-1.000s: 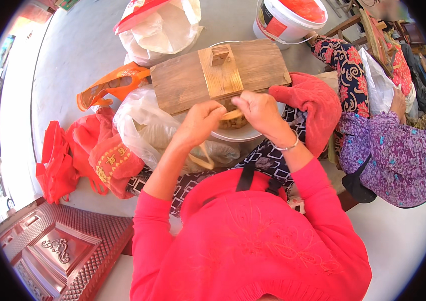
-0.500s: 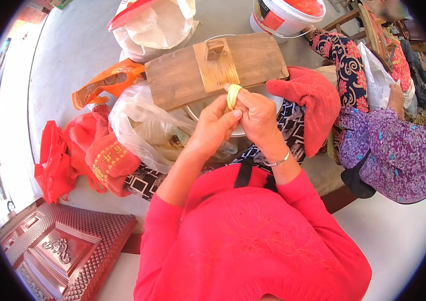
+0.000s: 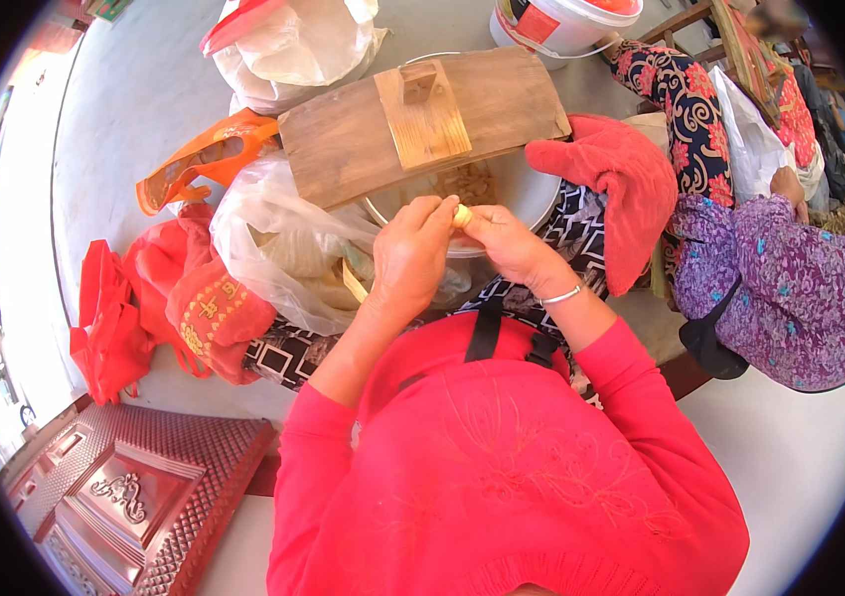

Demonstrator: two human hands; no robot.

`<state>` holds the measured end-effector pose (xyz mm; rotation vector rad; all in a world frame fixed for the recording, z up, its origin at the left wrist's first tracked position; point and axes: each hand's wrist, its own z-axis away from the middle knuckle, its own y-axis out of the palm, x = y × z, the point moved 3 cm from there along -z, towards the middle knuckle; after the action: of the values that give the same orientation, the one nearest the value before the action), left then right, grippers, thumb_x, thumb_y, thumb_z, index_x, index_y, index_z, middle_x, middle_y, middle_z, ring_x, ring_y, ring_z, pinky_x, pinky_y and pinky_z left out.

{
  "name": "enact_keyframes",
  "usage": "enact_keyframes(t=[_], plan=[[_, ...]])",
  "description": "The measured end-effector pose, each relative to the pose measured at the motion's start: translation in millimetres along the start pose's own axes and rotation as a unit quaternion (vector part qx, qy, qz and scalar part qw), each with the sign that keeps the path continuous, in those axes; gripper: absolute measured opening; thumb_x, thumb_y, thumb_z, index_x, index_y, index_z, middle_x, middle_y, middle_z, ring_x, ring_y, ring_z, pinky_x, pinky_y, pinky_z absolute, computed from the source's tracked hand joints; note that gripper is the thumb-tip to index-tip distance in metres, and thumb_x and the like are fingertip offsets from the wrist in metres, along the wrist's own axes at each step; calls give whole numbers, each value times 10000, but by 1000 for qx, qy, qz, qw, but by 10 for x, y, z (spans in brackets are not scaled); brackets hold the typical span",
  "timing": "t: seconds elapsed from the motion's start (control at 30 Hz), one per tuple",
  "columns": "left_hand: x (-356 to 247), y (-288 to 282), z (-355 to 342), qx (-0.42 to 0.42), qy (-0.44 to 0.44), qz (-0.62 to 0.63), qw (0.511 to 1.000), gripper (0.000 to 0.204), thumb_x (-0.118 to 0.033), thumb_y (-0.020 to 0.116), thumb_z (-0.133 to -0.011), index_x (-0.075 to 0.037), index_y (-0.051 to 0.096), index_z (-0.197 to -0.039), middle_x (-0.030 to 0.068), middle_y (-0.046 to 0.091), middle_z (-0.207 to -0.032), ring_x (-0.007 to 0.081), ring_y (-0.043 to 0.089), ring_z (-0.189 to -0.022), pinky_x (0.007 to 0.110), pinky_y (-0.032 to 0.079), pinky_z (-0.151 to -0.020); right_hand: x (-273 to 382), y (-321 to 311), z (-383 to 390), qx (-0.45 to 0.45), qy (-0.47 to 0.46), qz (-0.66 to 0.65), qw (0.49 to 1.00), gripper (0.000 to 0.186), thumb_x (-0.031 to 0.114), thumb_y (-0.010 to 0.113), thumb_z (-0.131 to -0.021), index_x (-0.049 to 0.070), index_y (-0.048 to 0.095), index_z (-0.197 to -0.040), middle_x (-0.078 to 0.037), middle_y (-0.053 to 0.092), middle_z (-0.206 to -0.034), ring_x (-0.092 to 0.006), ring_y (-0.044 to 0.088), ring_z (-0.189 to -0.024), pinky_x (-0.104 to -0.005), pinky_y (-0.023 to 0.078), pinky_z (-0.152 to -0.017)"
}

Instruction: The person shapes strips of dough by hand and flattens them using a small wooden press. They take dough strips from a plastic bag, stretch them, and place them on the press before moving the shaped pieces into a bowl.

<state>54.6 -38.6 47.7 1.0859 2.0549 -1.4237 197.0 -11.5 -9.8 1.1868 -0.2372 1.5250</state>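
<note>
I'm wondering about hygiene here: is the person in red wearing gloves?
No, the left hand and right hand are both bare, their fingers meeting at a small yellow roll.

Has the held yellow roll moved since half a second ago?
Yes: the yellow roll has moved down the picture, away from the wooden board.

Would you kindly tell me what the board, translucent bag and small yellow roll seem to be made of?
Board: wood, fairly dull, judging by its brown grain. Translucent bag: probably thin plastic, slightly shiny, filmy and crinkled. Yellow roll: possibly a plant strip, smooth-looking, but too small to confirm.
</note>
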Motion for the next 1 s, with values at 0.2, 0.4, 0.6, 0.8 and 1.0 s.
enact_keyframes(t=[0.2, 0.4, 0.6, 0.8, 1.0], plan=[[-80, -38, -34, 1, -65, 148, 987, 257, -118, 649, -827, -9, 605, -1056, 149, 584, -970, 351, 589, -788, 417, 482, -688, 51, 151, 40, 33, -59, -118, 991, 145, 97, 596, -897, -16, 650, -969, -58, 644, -1044, -159, 587, -965, -300, 462, -870], [170, 147, -14, 49, -265, 186, 945, 142, -124, 570, -886, 4, 579, -946, 171, 601, -830, 306, 616, -734, 376, 478, -663, 379, 297, 158, -158, -355, 388, 835, 50, -25, 613, -784, -29, 639, -827, -114, 582, -1025, -238, 552, -940, -326, 450, -837], [205, 275, 216, 53, -402, 380, 831, 172, -144, 515, -941, 7, 593, -912, 10, 512, -624, 111, 504, -608, 287, 409, -545, 415, 255, 141, -194, -347, 319, 860, 48, -30, 625, -778, -26, 640, -823, -113, 565, -999, -220, 551, -920, -305, 445, -821], [83, -18, 460, 87, -293, 146, 941, 119, -152, 527, -935, -52, 592, -935, 99, 561, -664, 270, 550, -555, 354, 425, -519, 335, -19, -84, -170, -337, 36, 925, 124, 15, 614, -866, -8, 651, -982, -40, 574, -1052, -129, 542, -910, -261, 459, -841], [51, -230, 163, 51, -30, -150, 987, 117, -87, 603, -841, -82, 595, -958, 99, 543, -717, 310, 579, -634, 415, 457, -548, 754, 25, 98, -135, -401, 453, 785, 414, 237, 658, -899, -14, 557, -1213, -104, 608, -1120, -127, 559, -1017, -267, 463, -867]])
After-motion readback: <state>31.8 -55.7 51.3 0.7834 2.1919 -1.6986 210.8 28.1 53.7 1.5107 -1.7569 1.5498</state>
